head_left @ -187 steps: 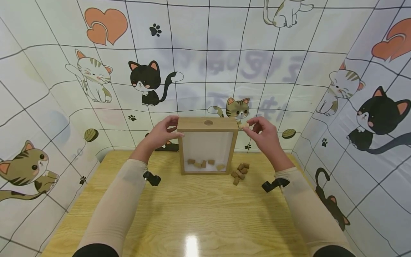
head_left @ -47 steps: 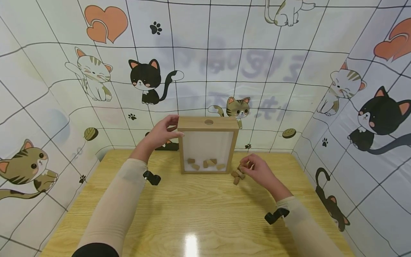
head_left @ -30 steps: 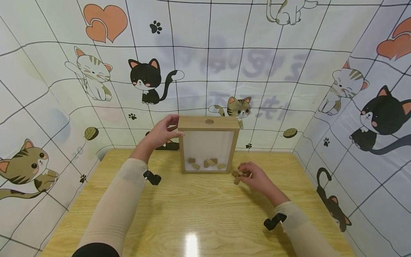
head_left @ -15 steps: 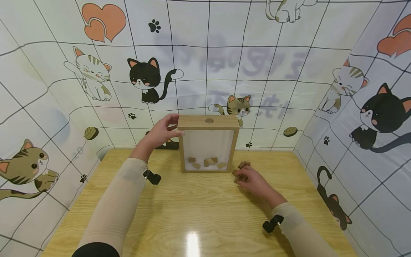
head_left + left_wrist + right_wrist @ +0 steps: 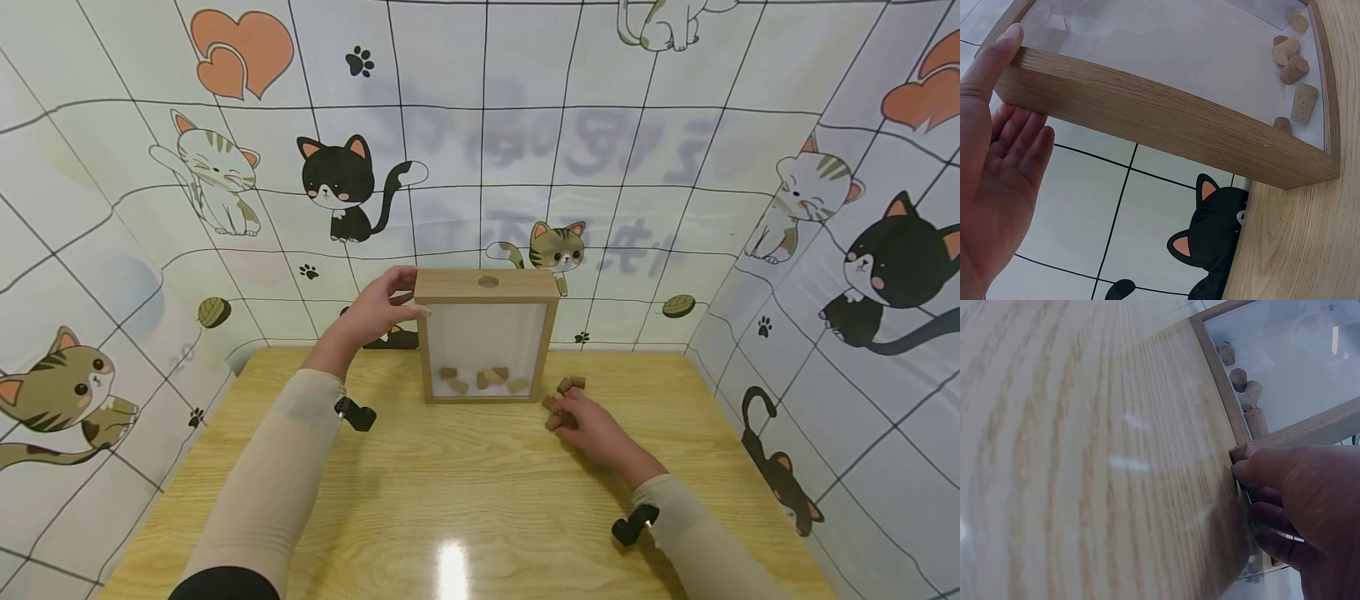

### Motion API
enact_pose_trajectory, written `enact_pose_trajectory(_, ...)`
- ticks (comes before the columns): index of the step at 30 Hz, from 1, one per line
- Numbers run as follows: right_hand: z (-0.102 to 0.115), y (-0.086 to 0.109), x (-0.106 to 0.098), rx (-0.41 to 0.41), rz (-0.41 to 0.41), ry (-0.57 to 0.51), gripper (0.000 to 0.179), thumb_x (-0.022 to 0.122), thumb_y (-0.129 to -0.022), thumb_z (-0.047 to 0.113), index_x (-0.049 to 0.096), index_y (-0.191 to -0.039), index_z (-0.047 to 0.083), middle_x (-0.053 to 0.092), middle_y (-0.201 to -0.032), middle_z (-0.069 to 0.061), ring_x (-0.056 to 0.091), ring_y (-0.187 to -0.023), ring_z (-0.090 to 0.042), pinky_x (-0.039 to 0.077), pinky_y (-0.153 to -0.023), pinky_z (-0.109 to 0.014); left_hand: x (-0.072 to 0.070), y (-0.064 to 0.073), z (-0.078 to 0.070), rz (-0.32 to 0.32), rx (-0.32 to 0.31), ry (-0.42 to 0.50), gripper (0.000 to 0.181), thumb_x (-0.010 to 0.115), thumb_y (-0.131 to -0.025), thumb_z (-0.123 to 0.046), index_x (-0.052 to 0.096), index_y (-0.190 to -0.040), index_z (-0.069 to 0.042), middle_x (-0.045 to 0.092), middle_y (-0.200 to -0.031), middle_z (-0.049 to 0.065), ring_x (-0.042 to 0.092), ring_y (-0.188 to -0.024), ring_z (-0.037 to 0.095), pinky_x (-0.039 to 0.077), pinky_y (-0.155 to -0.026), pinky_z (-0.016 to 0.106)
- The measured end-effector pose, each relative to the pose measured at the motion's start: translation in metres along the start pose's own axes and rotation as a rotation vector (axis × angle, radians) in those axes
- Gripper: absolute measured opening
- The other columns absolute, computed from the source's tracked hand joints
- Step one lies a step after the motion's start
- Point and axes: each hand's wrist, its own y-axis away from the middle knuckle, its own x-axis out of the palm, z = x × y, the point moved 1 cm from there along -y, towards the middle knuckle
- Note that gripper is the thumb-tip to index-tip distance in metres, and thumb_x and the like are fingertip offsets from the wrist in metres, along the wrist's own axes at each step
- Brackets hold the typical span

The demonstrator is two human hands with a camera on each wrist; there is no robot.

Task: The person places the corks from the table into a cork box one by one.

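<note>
1. My left hand [image 5: 377, 312] grips the wooden box [image 5: 450, 286] by its upper left corner, thumb in front, fingers behind.
2. The box stands upright near the tabletop's [image 5: 420, 483] back edge, between the two back corners; corks [image 5: 482, 381] lie inside along its bottom.
3. My right hand [image 5: 594, 429] reaches, fingers bent, into the loose corks [image 5: 577, 382] beside the box's lower right corner; I cannot tell whether it has hold of one.

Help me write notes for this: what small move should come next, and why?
Probably lift one of the loose corks: the right hand is at them, the left hand holds the box, more corks lie inside, and its top hole looks open.
</note>
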Motion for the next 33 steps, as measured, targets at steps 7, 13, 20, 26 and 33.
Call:
enact_pose_trajectory(7,-0.002,-0.001,0.002,0.014,0.003,0.03,0.017,0.079,-0.101,0.005,0.075,-0.116,0.011,0.067,-0.102,0.003,0.061,-0.095,-0.015,0.056,-0.085,-0.042,0.0,0.0,-0.001,0.004,0.004,0.007,0.086,0.088,-0.099,-0.025,0.039,-0.168,-0.011,0.049,-0.162,0.015,0.043,-0.158,0.038,0.038,-0.131,0.054)
enact_pose_trajectory(13,0.001,-0.003,-0.001,0.017,-0.012,0.008,0.017,0.082,-0.097,0.006,0.076,-0.113,0.01,0.063,-0.098,0.004,0.058,-0.089,-0.013,0.055,-0.079,-0.037,-0.001,0.0,0.0,0.009,-0.003,-0.005,0.086,0.087,-0.1,-0.027,0.039,-0.169,-0.011,0.049,-0.163,0.014,0.042,-0.158,0.038,0.039,-0.13,0.054)
enact_pose_trajectory(20,0.012,-0.006,-0.01,-0.006,-0.058,0.0,0.02,0.083,-0.095,0.0,0.077,-0.112,0.007,0.066,-0.104,-0.002,0.063,-0.091,-0.016,0.059,-0.08,-0.037,-0.001,0.0,0.0,0.011,0.005,-0.005,0.085,0.087,-0.1,-0.026,0.039,-0.168,-0.009,0.049,-0.162,0.016,0.042,-0.158,0.039,0.038,-0.13,0.054)
enact_pose_trajectory(26,0.018,-0.007,-0.02,-0.026,-0.073,-0.008,0.02,0.08,-0.095,-0.003,0.073,-0.112,0.005,0.069,-0.106,-0.004,0.069,-0.094,-0.021,0.061,-0.077,-0.036,-0.001,-0.001,0.001,0.016,0.012,-0.009,0.086,0.087,-0.1,-0.027,0.037,-0.169,-0.009,0.049,-0.162,0.017,0.042,-0.158,0.039,0.038,-0.131,0.053)
enact_pose_trajectory(33,0.021,-0.011,-0.028,-0.002,-0.06,-0.03,0.018,0.08,-0.097,0.0,0.072,-0.111,0.006,0.07,-0.106,-0.003,0.069,-0.093,-0.018,0.06,-0.076,-0.033,-0.001,0.0,0.001,0.014,0.006,-0.011,0.087,0.087,-0.1,-0.029,0.038,-0.169,-0.01,0.049,-0.163,0.016,0.042,-0.158,0.038,0.038,-0.13,0.056)
